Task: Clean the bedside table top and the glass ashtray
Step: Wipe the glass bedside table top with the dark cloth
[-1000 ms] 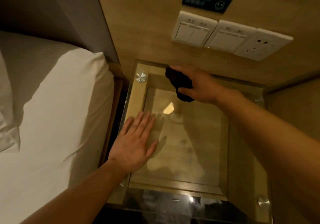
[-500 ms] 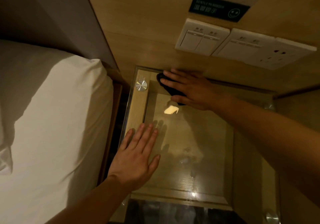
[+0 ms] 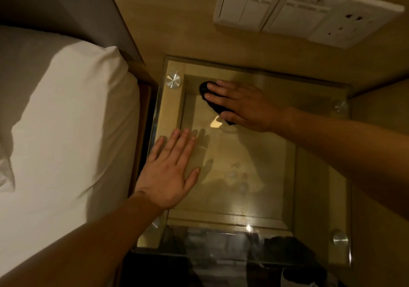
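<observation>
The bedside table has a square glass top over a wooden frame, with round metal studs at its corners. My right hand lies flat on a black cloth, pressing it onto the glass near the far left corner. My left hand rests palm down with fingers spread on the left side of the glass and holds nothing. No ashtray is in view.
A bed with a white sheet and pillow lies close along the table's left side. On the wooden wall behind are white switch plates and a socket. Dark items show under the glass at the near edge.
My right hand went from gripping the bunched cloth to flattening it on the glass at the far left corner. My left hand stays planted in the same spot.
</observation>
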Tool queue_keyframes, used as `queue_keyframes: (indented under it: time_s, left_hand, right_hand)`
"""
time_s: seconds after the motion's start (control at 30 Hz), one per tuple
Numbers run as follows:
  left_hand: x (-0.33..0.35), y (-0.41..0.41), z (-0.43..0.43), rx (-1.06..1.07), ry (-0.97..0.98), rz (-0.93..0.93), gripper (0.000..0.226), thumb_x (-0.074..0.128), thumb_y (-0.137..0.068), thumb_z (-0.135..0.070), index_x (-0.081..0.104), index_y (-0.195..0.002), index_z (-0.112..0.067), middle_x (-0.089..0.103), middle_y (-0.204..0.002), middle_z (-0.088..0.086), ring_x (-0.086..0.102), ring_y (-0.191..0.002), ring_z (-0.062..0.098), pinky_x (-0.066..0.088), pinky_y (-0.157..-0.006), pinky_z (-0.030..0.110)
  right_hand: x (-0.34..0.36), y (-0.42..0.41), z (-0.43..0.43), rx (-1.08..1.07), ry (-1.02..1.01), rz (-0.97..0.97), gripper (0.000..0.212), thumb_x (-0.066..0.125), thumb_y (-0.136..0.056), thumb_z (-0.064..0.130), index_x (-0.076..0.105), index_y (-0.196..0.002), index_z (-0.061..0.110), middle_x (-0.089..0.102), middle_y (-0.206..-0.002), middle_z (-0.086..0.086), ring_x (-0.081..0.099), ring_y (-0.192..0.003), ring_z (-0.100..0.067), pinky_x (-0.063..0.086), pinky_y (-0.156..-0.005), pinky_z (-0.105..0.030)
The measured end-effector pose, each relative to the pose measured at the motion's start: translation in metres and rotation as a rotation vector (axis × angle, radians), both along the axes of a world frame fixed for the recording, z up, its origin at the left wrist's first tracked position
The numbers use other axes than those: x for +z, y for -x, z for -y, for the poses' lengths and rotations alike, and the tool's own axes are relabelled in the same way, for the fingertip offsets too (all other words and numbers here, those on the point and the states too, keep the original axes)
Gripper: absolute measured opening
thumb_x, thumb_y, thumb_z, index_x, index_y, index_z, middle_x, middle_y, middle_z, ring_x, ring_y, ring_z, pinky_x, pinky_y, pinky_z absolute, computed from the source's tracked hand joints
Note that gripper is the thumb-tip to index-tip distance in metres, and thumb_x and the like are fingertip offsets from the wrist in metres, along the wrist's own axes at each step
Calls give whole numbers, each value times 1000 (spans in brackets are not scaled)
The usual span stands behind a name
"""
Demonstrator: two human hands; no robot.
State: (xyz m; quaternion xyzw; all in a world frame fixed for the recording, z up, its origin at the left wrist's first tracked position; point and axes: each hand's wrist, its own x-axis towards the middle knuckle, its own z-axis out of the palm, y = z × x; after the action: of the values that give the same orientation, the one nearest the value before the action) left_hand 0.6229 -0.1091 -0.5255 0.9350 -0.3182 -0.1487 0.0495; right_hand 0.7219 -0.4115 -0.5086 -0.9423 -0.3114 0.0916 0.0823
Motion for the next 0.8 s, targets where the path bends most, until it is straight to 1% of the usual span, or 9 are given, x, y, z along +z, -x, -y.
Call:
queue_keyframes:
  time_s: [0.13,0.3,0.4,0.6,0.7,0.8]
  left_hand:
    - [1,2,1,2,16,8,75,24,-107,-58,8,-167,-17,4,-176,5,-2,-163,20,5,-131,49]
    - [1,1,0,5,21,20,76,24,-107,-59,4,-168,-18,2,-176,5,-5,-163,20,4,-131,49]
    - [1,2,0,1,18,34,76,23,-107,-59,5,-167,-17,3,-176,6,-4,-163,20,4,-131,49]
    - [3,2,1,4,28,59,74,25,-108,-58,10,-167,-16,8,-176,7,0,-163,21,5,-131,49]
    - [4,3,1,2,26,56,74,24,-108,-58,10,-167,-17,7,-176,7,-2,-163,21,4,-131,48]
    - [5,3,1,1,19,61,74,21,-107,-59,9,-167,-16,6,-176,8,-2,-163,21,3,-131,48]
  right_hand:
    - [3,27,-5,1,28,-34,57,32,-108,46,28,-161,26,23,-170,1,20,-157,-21,34,-114,-42]
    - [5,57,-13,32,46,-39,57,33,-108,45,27,-161,24,24,-170,-3,21,-157,-24,30,-118,-41]
    - [5,73,-18,38,58,-40,56,35,-108,43,26,-161,26,23,-170,-2,20,-157,-24,31,-118,-42]
    - [6,103,-26,38,50,-55,53,35,-108,36,30,-160,26,26,-169,-2,23,-156,-26,37,-117,-47]
    - [7,120,-30,48,54,-62,54,38,-107,35,31,-160,25,27,-169,-2,25,-156,-27,37,-117,-47]
    - [7,137,-34,65,77,-64,55,34,-107,37,30,-160,26,27,-168,-2,25,-156,-26,34,-119,-44]
